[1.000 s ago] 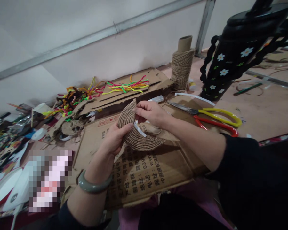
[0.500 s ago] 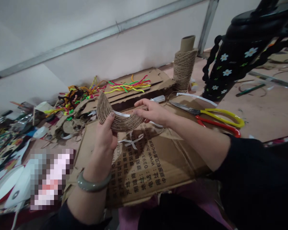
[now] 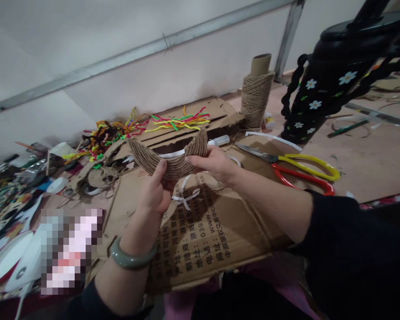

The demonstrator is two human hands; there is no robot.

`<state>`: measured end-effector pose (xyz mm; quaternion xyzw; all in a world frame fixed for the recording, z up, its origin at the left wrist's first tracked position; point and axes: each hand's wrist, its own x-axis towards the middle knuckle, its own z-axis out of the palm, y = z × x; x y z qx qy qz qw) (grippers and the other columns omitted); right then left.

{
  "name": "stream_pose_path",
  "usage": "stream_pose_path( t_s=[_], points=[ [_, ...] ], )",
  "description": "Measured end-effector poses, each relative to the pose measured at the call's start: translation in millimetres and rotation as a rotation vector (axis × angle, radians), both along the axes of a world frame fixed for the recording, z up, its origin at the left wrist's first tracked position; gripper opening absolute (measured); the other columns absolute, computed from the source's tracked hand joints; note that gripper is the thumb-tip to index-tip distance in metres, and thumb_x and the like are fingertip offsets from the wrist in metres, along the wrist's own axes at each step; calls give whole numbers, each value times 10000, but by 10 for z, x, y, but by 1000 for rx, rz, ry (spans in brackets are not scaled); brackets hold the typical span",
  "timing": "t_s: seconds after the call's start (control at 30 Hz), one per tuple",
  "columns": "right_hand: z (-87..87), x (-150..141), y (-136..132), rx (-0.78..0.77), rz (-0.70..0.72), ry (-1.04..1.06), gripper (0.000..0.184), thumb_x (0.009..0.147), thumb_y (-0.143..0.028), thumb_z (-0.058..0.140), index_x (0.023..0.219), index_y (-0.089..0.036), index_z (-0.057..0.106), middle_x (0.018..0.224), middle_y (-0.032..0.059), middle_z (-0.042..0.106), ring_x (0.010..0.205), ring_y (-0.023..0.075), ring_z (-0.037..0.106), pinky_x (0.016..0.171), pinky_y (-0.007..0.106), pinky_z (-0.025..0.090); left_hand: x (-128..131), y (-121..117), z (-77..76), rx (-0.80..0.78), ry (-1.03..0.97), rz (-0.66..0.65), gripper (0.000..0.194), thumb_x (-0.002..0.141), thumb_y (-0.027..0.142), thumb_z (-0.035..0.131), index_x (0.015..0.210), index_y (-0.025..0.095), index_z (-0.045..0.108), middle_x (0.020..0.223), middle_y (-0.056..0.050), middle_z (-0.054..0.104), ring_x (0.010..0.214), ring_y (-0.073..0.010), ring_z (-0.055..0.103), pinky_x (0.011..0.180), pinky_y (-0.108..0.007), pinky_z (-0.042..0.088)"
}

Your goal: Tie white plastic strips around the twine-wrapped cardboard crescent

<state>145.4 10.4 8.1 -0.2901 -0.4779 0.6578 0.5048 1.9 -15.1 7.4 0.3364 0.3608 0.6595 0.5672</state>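
Note:
A crescent of twine rows (image 3: 173, 165), with a white strip along its inner edge, is held up above the cardboard box (image 3: 250, 231). My left hand (image 3: 160, 191) pinches its lower left part, thumb on the front face. Gripping the right end is my right hand (image 3: 216, 164), its thumb across the front and the other fingers mostly hidden behind. Below the crescent, crossed white paper strips (image 3: 186, 198) lie on the printed cardboard. Scissors with one yellow and one red handle (image 3: 280, 162) rest to the right of my right hand.
A twine spool (image 3: 257, 95) stands behind, and a black flowered tumbler (image 3: 323, 89) stands at the right. Colourful pipe cleaners (image 3: 180, 119) lie on cardboard at the back. Assorted craft scraps crowd the left, near a white cabled device (image 3: 30, 262).
The crescent has turned so its right end points up. My right hand, with fingers loosely at that end before, now grips it. My left hand has shifted slightly right.

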Motion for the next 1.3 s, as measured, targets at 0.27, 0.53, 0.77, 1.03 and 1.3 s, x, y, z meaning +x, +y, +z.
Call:
stream_pose_path(
  t_s=[0.27, 0.53, 0.77, 1.03, 1.3],
  points=[
    [12, -23, -8, 104, -68, 97, 285, 574, -305, 773, 760, -163, 611, 771, -16, 629, 746, 119, 570, 804, 315, 484, -50, -19, -33, -112, 156, -13, 350, 616, 371, 798, 907, 234, 661, 954, -24, 716, 899, -192, 659, 750, -289, 521],
    [226, 344, 120, 169, 41, -290, 205, 626, -203, 725, 780, -130, 611, 764, 4, 621, 700, 121, 555, 665, 265, 460, -233, 32, 60, 106, 264, 241, 186, 691, 340, 733, 805, 207, 668, 726, 4, 669, 709, -114, 620, 656, -216, 467],
    [248, 384, 108, 334, 146, -603, 203, 628, -222, 701, 786, -136, 607, 725, -15, 590, 654, 114, 513, 598, 240, 406, -257, -117, 163, -87, 725, -370, 194, 682, 369, 738, 674, 176, 740, 680, -59, 666, 621, -145, 572, 545, -232, 432],
    [191, 362, 115, 438, 193, -649, 208, 668, -276, 697, 792, -158, 579, 739, -20, 599, 668, 114, 529, 563, 220, 391, -160, -153, 155, -140, 664, -438, 134, 655, 313, 740, 658, 179, 734, 605, -28, 607, 537, -110, 486, 511, -233, 373],
    [174, 291, 84, 369, 167, -593, 226, 652, -266, 695, 796, -153, 563, 723, -29, 573, 659, 107, 509, 570, 217, 400, -77, -162, 161, -152, 604, -356, 176, 600, 305, 758, 601, 150, 675, 544, -1, 546, 492, -86, 430, 461, -216, 318]
  ],
)
